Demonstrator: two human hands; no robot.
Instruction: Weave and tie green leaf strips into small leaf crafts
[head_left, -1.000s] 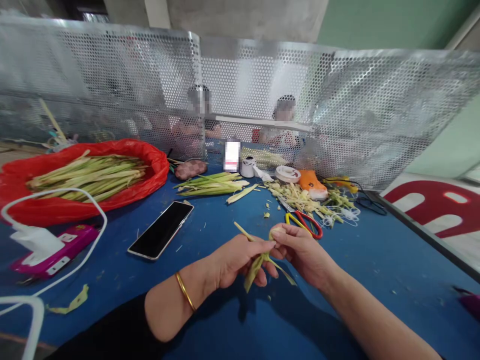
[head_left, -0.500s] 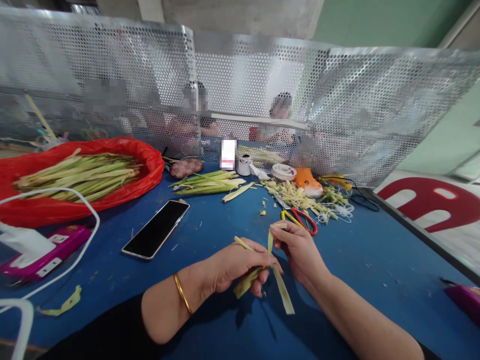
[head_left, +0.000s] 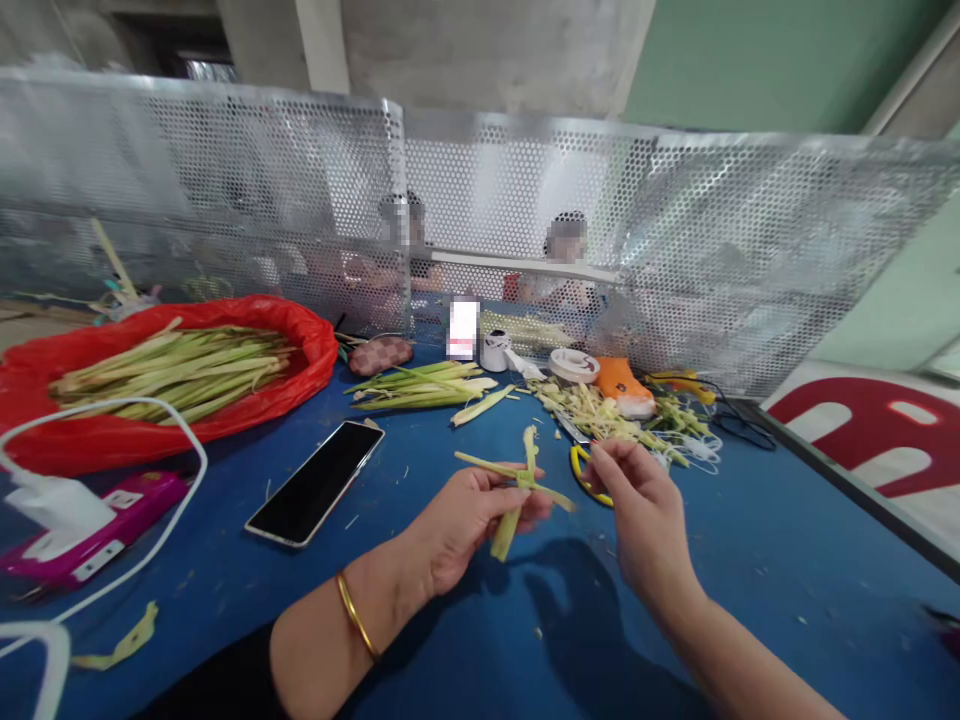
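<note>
My left hand (head_left: 469, 515) is closed on a small bundle of crossed green leaf strips (head_left: 517, 485), held a little above the blue table (head_left: 750, 560). One strip end sticks up, others point left and right. My right hand (head_left: 637, 510) hovers just right of the strips, apart from them, fingers bent and pinched together with nothing clearly in them. It partly covers the yellow and red scissors (head_left: 581, 475) lying behind it.
A black phone (head_left: 315, 482) lies left of my hands. A red bag of green stalks (head_left: 172, 365) sits far left, with a pink power strip and white charger (head_left: 67, 515) nearer. Loose leaves (head_left: 420, 380), trimmings (head_left: 600, 405), tape and an orange object stand before a perforated metal screen (head_left: 525, 220); people sit behind it.
My right hand has let go of the strip and drawn off to the right. My left hand has lifted the crossed strips slightly, with one end now pointing up.
</note>
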